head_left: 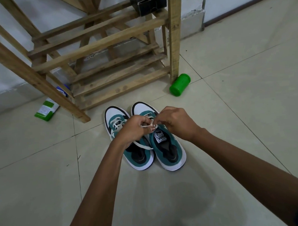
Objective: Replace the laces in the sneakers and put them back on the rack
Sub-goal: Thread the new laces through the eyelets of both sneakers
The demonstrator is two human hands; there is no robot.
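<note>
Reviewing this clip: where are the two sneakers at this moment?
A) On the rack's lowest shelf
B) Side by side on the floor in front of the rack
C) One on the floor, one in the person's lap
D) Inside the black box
B: both sneakers stand side by side on the tiled floor in front of the wooden rack, while the left hand and right hand pinch the white lace over them.

Both hands, left (131, 129) and right (176, 122), pinched a white lace (149, 125) over the right sneaker (165, 143); the left sneaker (117, 121) sat beside it, near the wooden rack (98, 46).
</note>
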